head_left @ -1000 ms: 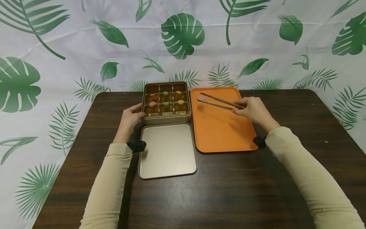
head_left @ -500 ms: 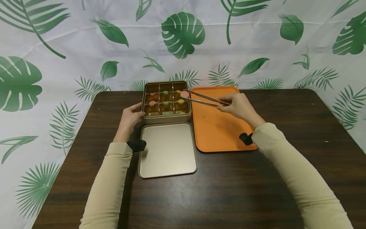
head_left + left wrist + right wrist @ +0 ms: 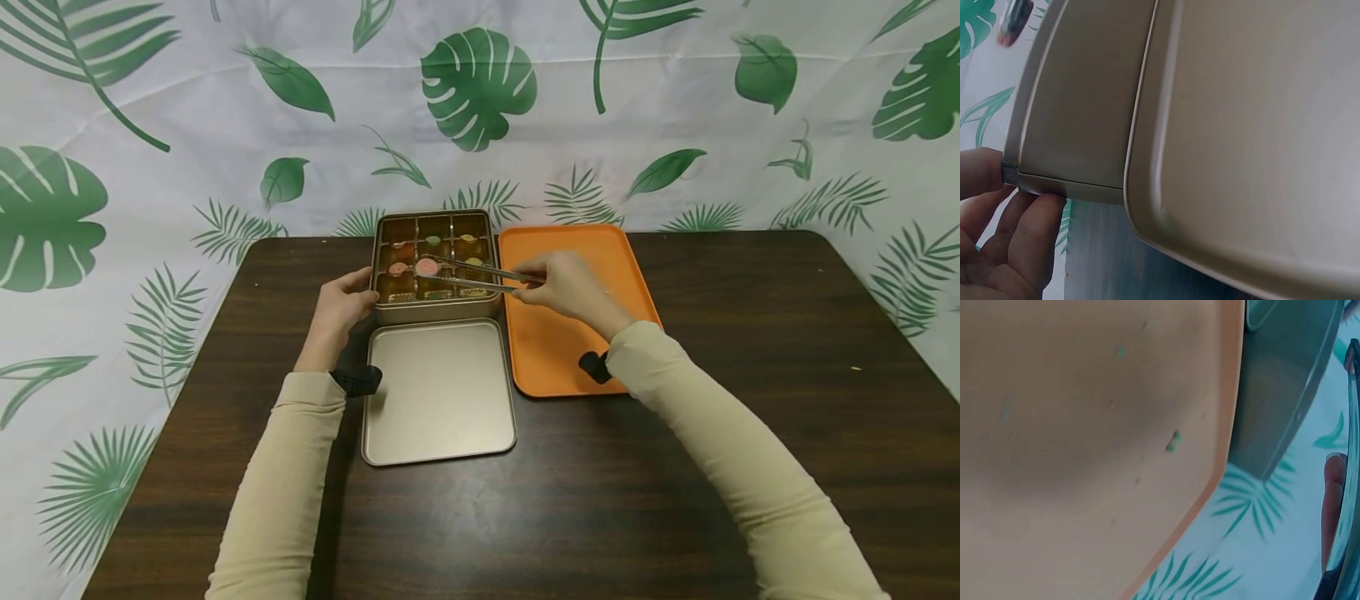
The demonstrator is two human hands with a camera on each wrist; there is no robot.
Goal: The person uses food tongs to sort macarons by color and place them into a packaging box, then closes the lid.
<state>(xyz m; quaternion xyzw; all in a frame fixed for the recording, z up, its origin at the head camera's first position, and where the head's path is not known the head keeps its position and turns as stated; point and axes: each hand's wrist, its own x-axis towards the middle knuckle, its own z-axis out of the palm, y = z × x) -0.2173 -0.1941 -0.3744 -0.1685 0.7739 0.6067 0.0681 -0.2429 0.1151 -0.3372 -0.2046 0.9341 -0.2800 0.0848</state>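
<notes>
A square gold tin with a clear divided insert holds small round cookies in red, green and yellow. My left hand grips its near left corner; in the left wrist view the thumb lies at the rim and curled fingers touch the side. Metal tongs are held in my right hand, reaching leftward over the tin. Between their tips is a pink round cookie, above the middle compartments. The right wrist view shows only a stretch of the tongs and a finger at its right edge.
An orange tray stands against the tin's right side, with small green crumbs on it. The flat gold lid lies directly in front of the tin. Behind the dark wooden table hangs a leaf-patterned cloth.
My right hand has carried the tongs and pink cookie leftward, from above the orange tray to over the middle of the tin. The left hand and tin have stayed in place.
</notes>
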